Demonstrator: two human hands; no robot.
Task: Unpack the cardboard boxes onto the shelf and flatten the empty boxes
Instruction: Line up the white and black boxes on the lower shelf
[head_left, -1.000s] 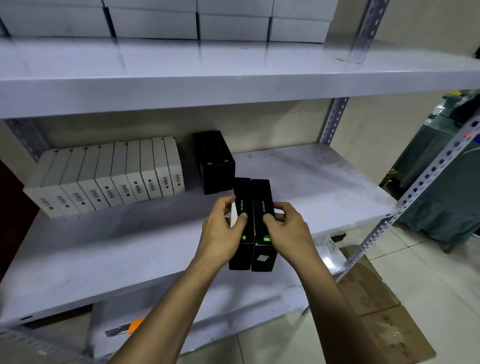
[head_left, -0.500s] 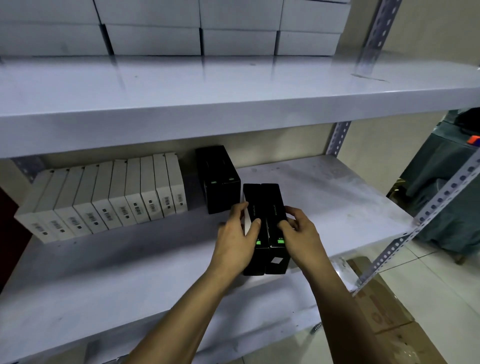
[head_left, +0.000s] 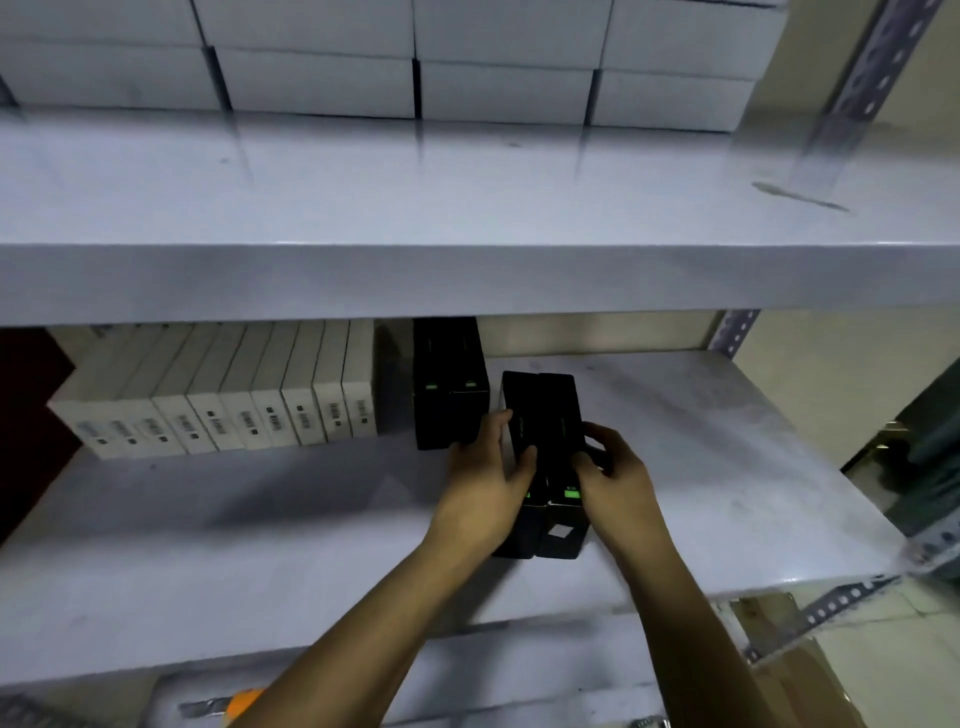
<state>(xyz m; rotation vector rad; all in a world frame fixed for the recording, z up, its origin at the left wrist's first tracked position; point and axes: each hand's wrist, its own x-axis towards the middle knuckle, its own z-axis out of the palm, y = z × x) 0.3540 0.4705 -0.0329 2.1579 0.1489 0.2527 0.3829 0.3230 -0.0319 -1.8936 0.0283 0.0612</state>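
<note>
Both hands clamp a pair of black boxes (head_left: 545, 415) held side by side. The left hand (head_left: 485, 491) curls round the pair's left flank, thumb laid across the top face; the right hand (head_left: 615, 486) grips the right flank with bent fingers. The pair sits low over the middle shelf (head_left: 727, 467), just at 4 o'clock from two more black boxes standing upright (head_left: 449, 387) at the back. At 9 o'clock from those stands a row of white boxes (head_left: 223, 400), barcode labels facing out. At 12 o'clock, the upper shelf (head_left: 467, 208) bears stacked white cartons (head_left: 415, 57). At 5 o'clock from the hands, past the perforated upright (head_left: 831, 605), a brown cardboard box (head_left: 810, 670) lies on the floor. At 7 o'clock, something orange (head_left: 244, 699) shows on a lower shelf, too blurred to identify.
</note>
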